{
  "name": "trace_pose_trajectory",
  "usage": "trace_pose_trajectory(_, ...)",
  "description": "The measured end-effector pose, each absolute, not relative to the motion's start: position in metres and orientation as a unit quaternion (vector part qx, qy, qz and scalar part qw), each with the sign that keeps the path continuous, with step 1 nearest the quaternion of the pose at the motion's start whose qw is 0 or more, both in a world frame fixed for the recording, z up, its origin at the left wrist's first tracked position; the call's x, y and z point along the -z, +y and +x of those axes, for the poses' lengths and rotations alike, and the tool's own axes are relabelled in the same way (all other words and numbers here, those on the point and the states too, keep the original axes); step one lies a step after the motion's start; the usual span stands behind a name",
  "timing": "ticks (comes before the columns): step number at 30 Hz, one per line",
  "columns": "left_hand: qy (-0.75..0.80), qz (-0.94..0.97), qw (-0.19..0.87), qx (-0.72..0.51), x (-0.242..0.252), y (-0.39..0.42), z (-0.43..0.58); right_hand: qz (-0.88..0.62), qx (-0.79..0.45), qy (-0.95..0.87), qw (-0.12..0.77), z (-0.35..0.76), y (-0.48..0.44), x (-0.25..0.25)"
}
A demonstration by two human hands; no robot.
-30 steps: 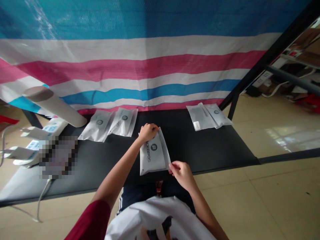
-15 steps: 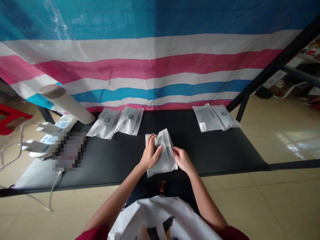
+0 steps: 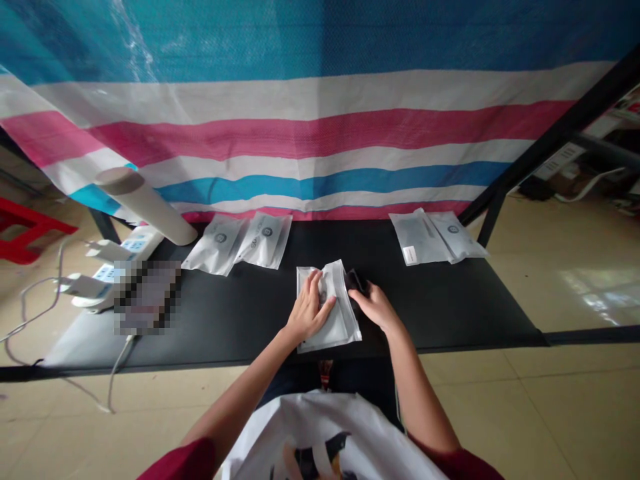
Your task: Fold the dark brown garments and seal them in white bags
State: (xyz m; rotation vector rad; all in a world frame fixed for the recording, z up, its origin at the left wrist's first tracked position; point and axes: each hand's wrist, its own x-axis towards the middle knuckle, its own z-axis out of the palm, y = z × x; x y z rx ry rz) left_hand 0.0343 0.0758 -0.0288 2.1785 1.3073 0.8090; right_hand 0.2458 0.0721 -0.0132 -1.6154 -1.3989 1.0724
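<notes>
A frosted zip pouch (image 3: 336, 328) lies at the front middle of the black table. My left hand (image 3: 307, 312) rests over its left half. The fingers and thumb hold the pouch against the tabletop and cover part of its front. Just off the pouch's right edge, my right hand (image 3: 374, 305) is closed on a small black object (image 3: 358, 281). Its upper end shows beyond the fingers; the rest is hidden by the hand, and its kind cannot be made out.
Two printed frosted pouches (image 3: 216, 244) lie at the back left, two more (image 3: 423, 239) at the back right. On the left are a white power strip (image 3: 113, 272) with plugs, a leaning pale cylinder (image 3: 150, 207) and a blurred phone (image 3: 147, 297) on a cable. A striped sheet (image 3: 300, 127) hangs behind.
My right hand has moved slightly right from the pouch's edge, and a black object now shows in it. My left hand stays on the pouch. The whole view has shifted a little.
</notes>
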Motion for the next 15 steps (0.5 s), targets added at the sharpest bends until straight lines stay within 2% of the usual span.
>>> trace_pose_trajectory(4, 0.474, 0.828, 0.190, -0.230, 0.031, 0.077, 0.041, -0.647, -0.444, -0.407, 0.468, 0.285, 0.054, 0.011)
trace_pose_trajectory(7, 0.461, 0.849, 0.164, -0.199, 0.030, 0.079, 0.046, -0.632, -0.460, -0.375, 0.499, 0.293, 0.047, 0.000)
trace_pose_trajectory(11, 0.461, 0.811, 0.236, -0.272, 0.025, 0.083, 0.043, -0.594, -0.470, -0.439, 0.484, 0.273, 0.053, -0.009)
trace_pose_trajectory(15, 0.460, 0.714, 0.333, -0.408, 0.023, 0.084, 0.025, -0.611, -0.430, -0.521, 0.413, 0.250, 0.063, -0.003)
